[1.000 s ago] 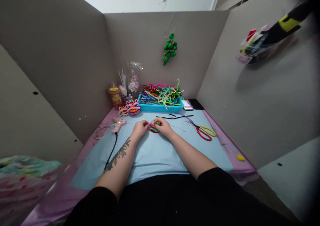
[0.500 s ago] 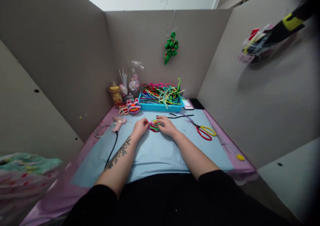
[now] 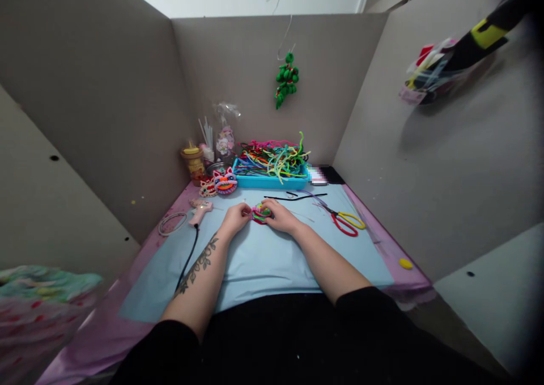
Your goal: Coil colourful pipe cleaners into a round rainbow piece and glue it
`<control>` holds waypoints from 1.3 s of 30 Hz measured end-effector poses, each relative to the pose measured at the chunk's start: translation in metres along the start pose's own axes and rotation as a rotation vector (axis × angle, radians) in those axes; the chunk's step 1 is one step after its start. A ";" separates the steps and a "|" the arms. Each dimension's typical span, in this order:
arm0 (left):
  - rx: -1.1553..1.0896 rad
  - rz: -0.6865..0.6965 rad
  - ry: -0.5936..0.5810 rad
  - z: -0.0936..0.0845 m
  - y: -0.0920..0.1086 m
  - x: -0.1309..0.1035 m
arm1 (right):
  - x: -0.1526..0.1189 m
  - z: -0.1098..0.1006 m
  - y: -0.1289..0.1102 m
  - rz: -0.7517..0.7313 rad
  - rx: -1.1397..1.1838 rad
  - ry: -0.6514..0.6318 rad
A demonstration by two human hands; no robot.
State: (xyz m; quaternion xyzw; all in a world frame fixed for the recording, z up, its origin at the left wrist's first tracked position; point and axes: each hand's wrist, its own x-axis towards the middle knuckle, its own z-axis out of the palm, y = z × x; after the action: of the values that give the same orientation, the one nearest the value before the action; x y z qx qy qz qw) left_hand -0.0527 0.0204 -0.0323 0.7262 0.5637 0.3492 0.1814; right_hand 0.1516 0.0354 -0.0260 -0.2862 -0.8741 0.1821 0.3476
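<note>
The person's left hand [image 3: 236,218] has its thumb and fingers drawn narrow, pinching the pink left edge of a small multicoloured piece [image 3: 260,215], while the right hand [image 3: 282,216] curls its fingers over the opposite side, holding it; the exact placing of each fingertip is too small to tell. The piece, with pink, green and red showing, sits between the 2 hands over the middle of a pale blue sheet [image 3: 272,263]. To the left lies a pink glue gun [image 3: 201,212], its black cord running back toward the tattooed forearm. Beyond the left hand, 2 fuzzy animal faces sit side by side: a purple face [image 3: 225,181] with an orange mouth and a red-and-cream face [image 3: 207,189]. Just behind the purple face stands a bright blue tray [image 3: 272,182], heaped with pipe cleaners [image 3: 272,159] in many colours. Black stems [image 3: 298,198] lie in front of the tray, and scissors [image 3: 347,223] with 1 red and 1 yellow handle rest farther right, well apart from the right hand.
</note>
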 end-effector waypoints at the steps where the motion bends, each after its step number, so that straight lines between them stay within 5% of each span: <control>1: 0.006 -0.001 0.002 0.000 0.000 0.000 | 0.000 0.001 0.000 -0.004 0.003 0.002; 11: -0.080 0.015 0.019 0.005 0.001 0.002 | 0.001 0.001 0.003 0.052 0.060 0.073; 21: -0.662 -0.182 0.044 0.008 0.008 0.007 | 0.003 0.005 0.003 0.340 0.406 0.226; 30: -0.888 -0.275 0.144 0.011 0.008 0.012 | 0.002 0.002 -0.003 0.243 0.335 0.250; 39: -0.853 -0.261 0.154 0.012 0.007 0.012 | 0.004 0.005 -0.001 0.237 0.269 0.326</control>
State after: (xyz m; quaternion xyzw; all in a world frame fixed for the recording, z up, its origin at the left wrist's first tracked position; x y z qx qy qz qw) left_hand -0.0383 0.0313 -0.0326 0.4813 0.4683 0.5774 0.4644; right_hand 0.1455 0.0372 -0.0267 -0.3633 -0.7348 0.2879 0.4952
